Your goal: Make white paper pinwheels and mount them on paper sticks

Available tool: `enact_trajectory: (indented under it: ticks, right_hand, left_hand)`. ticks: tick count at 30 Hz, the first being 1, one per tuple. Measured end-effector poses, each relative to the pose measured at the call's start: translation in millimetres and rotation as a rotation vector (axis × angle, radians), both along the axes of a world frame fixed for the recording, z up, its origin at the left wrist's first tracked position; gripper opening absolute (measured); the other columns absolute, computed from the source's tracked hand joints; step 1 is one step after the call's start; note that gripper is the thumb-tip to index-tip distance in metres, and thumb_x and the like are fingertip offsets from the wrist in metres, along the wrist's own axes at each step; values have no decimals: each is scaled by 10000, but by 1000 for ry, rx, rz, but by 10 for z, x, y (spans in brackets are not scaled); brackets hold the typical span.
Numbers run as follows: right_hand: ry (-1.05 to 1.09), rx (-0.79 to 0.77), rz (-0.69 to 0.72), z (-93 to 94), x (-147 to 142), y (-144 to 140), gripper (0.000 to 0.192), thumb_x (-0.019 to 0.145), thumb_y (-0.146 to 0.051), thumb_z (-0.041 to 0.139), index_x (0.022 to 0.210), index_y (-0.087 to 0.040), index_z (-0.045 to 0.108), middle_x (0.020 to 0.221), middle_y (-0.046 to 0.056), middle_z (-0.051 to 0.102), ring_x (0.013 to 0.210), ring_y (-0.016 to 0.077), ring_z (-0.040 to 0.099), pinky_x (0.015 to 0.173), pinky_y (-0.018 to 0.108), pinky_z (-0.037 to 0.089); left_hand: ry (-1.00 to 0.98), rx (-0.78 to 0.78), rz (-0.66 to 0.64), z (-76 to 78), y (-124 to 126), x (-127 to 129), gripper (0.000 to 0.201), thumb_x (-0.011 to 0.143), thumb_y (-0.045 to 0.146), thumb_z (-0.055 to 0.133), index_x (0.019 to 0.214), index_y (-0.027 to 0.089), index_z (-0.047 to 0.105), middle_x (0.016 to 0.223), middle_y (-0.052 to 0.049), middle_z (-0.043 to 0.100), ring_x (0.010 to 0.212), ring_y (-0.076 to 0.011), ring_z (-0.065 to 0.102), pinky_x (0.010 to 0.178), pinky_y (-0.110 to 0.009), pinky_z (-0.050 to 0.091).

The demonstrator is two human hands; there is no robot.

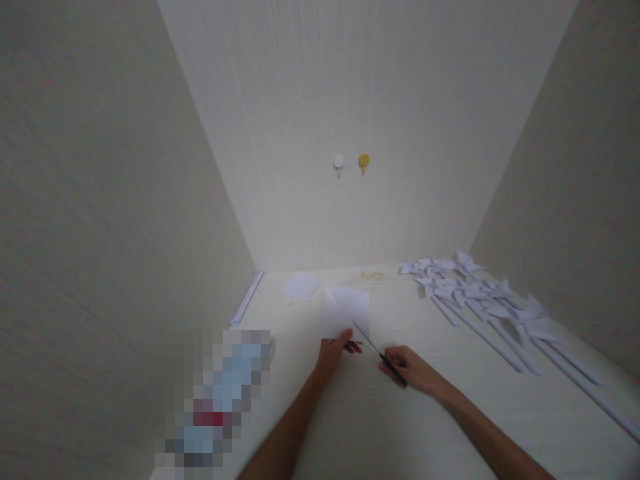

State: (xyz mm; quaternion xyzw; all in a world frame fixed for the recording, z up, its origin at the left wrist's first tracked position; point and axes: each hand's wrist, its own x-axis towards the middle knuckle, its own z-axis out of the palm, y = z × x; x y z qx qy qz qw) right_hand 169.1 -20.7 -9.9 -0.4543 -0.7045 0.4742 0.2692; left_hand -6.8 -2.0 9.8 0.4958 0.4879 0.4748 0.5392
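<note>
While two hands (333, 353) (413, 370) work, one paper square (347, 312) meets one scissors (377, 353).

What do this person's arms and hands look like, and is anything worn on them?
Both forearms are bare as far as the frame shows, with no sleeves, gloves, watch or bracelet visible. The left hand and right hand are bare too. The picture is too soft to tell rings on the fingers.

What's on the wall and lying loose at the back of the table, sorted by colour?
White wall hook: 1
Yellow wall hook: 1
Loose white paper sheet: 1
Total: 3
</note>
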Motion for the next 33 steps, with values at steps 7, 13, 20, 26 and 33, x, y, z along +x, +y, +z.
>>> enact_trajectory:
  ticks: [7, 13, 20, 26, 33]
  right_hand:
    - [-22, 13, 3, 27, -11, -6, 363, 681, -405, 504, 466, -186, 309, 394, -78, 302, 362, 52, 293, 355, 182, 207]
    - [-19, 8, 0, 0, -4, 4, 358, 666, -415, 520, 482, -183, 319, 415, -79, 292, 377, 48, 279, 357, 180, 198]
    - [5, -17, -2, 6, -7, -3, 361, 680, -423, 504, 483, -180, 323, 407, -80, 294, 374, 43, 263, 352, 177, 187]
    - [2, -19, -5, -6, -4, 3, 367, 669, -421, 517, 488, -182, 305, 426, -82, 277, 383, 41, 249, 355, 178, 179]
    - [8, -6, 2, 18, -2, -13, 379, 664, -448, 517, 489, -183, 310, 429, -77, 291, 385, 47, 268, 364, 186, 191]
  left_hand:
    - [-21, 37, 0, -40, 25, -3, 318, 646, 370, 498, 497, 99, 571, 519, -86, 635, 428, -131, 541, 470, -237, 411]
    - [23, 16, -23, -51, 26, 2, 327, 644, 369, 494, 482, 102, 591, 468, -72, 618, 424, -128, 533, 483, -237, 412]
    - [7, 20, -42, -92, 43, -4, 308, 650, 360, 494, 493, 116, 600, 452, -44, 611, 425, -124, 529, 479, -232, 409]
    - [3, 9, -63, -86, 34, -7, 317, 657, 360, 490, 504, 113, 617, 470, -48, 620, 438, -124, 530, 494, -232, 414]
    - [41, 1, -52, -43, 0, 15, 338, 675, 362, 468, 497, 121, 624, 480, -52, 626, 455, -130, 535, 514, -237, 419]
